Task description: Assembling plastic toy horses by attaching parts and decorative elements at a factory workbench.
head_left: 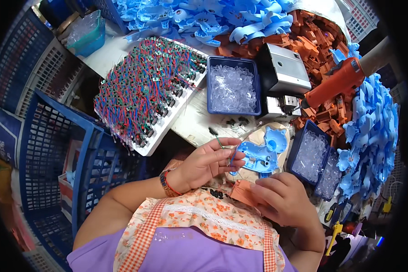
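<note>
My left hand (203, 164) is closed on a thin wired component (221, 144). Its green and blue wires pass between the fingers, and a small black end sticks out above them. In my right hand (288, 197), close to my apron, is an orange plastic housing (244, 192), pinched by thumb and fingers. Just beyond both hands lies a light blue plastic toy shell (257, 156), hollow side up, with a round part at its upper right. The fingers of my left hand partly cover its left edge.
A white tray (145, 149) of wired circuit boards (145, 90) lies left. Blue bins hold clear plastic pieces (233, 88). Beyond them stand a metal device (285, 68) and an orange power tool (335, 84). Piles of blue shells (371, 131) and orange housings (319, 59) surround these. Blue crates (54, 154) stand left.
</note>
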Demonstrator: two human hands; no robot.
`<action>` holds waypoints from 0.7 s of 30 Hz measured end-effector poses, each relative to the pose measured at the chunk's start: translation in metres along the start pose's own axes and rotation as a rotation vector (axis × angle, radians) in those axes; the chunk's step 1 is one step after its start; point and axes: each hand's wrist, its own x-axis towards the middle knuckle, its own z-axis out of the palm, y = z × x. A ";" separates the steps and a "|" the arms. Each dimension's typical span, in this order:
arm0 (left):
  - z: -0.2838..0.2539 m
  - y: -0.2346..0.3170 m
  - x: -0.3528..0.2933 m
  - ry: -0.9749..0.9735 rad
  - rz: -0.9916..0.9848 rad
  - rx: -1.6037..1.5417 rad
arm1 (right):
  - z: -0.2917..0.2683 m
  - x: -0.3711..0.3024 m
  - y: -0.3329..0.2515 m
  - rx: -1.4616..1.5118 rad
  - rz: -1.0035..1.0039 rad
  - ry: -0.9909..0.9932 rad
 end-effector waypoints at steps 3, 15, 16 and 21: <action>0.006 0.002 0.007 0.055 0.181 0.106 | 0.022 -0.009 0.005 -0.071 0.025 0.088; 0.017 0.010 0.035 0.047 0.243 0.597 | 0.023 -0.011 0.021 -0.063 0.190 0.412; 0.017 0.009 0.037 0.040 0.238 0.598 | 0.022 -0.007 0.023 -0.097 0.200 0.545; 0.019 0.005 0.037 -0.040 0.205 0.495 | 0.024 0.030 0.033 -0.292 0.107 0.607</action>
